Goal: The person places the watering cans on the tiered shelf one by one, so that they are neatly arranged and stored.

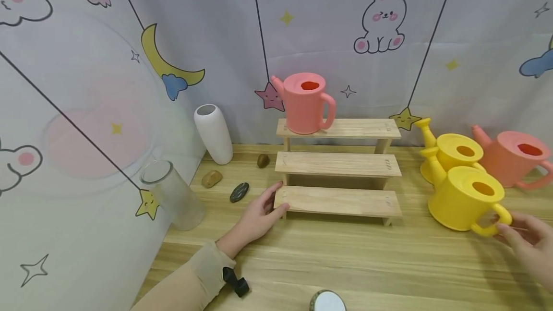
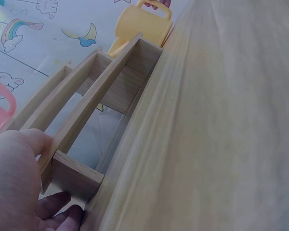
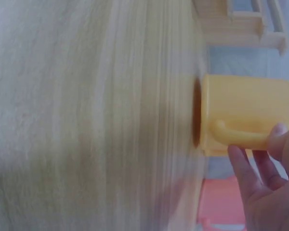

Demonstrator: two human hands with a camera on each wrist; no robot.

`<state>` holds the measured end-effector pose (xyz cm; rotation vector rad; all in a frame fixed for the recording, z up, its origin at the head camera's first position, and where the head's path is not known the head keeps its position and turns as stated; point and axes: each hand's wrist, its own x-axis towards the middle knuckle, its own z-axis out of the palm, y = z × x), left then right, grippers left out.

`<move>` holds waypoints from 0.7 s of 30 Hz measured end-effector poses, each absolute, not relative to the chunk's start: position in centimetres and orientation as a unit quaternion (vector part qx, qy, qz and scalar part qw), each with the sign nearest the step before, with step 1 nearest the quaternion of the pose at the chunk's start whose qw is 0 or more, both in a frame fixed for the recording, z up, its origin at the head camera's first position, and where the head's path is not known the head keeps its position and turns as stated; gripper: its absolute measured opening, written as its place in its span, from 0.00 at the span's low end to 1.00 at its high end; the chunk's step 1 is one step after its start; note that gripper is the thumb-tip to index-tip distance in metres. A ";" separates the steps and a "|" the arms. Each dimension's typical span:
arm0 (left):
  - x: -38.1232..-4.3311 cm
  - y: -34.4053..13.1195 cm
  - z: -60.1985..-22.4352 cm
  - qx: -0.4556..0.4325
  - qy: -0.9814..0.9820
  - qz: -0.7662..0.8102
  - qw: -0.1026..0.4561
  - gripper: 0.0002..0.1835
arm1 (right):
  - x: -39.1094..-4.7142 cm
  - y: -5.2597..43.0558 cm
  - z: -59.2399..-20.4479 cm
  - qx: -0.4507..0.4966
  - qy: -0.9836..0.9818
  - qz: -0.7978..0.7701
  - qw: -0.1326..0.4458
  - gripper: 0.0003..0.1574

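Observation:
My left hand (image 1: 260, 211) holds the left end of a three-step wooden stand (image 1: 337, 201); in the left wrist view its thumb lies on the lowest board and its fingers curl by the end leg. On the top step sits a pink watering can (image 1: 302, 104), spout to the left. At the right, my right hand (image 1: 529, 244) pinches the handle of the front yellow watering can (image 1: 460, 200). In the right wrist view the thumb is on one side of that handle and fingers on the other. Whether this can touches the table is hard to tell.
Behind the held can stand another yellow watering can (image 1: 460, 145) and a pink one (image 1: 511, 162). To the left are a white vase (image 1: 213, 133), a clear glass vase (image 1: 174, 198) and several stones, one black (image 1: 239, 192). A round white-topped object (image 1: 328, 301) lies at the front edge.

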<state>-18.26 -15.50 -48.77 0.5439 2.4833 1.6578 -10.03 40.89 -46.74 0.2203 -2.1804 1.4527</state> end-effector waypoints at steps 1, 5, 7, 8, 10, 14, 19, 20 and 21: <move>-18.3 -15.5 -48.7 0.180 0.817 0.546 0.052 0.37 | -10.0 40.8 -46.7 0.082 -0.803 0.530 0.261 0.32; -18.3 -15.5 -48.8 0.181 0.818 0.544 0.050 0.37 | -10.0 40.0 -45.8 0.071 -0.811 0.499 0.298 0.32; -18.3 -15.5 -48.8 0.183 0.819 0.542 0.047 0.37 | -9.9 39.3 -45.0 0.061 -0.816 0.480 0.315 0.32; -18.4 -15.5 -48.9 0.183 0.819 0.542 0.046 0.37 | -9.9 38.9 -44.5 0.053 -0.818 0.473 0.322 0.32; -18.4 -15.5 -48.9 0.184 0.819 0.542 0.043 0.37 | -10.0 38.2 -43.2 0.037 -0.828 0.450 0.334 0.34; -18.3 -15.5 -48.8 0.180 0.816 0.547 0.049 0.37 | -10.3 36.4 -40.4 0.037 -0.835 0.418 0.356 0.36; -18.2 -15.4 -48.5 0.175 0.816 0.548 0.057 0.37 | -11.2 34.7 -37.3 0.073 -0.824 0.431 0.361 0.30; -18.2 -15.4 -48.5 0.175 0.817 0.547 0.056 0.37 | -11.4 34.4 -36.7 0.071 -0.826 0.434 0.353 0.29; -18.2 -15.4 -48.5 0.175 0.817 0.546 0.056 0.37 | -11.7 34.1 -36.3 0.070 -0.830 0.433 0.344 0.25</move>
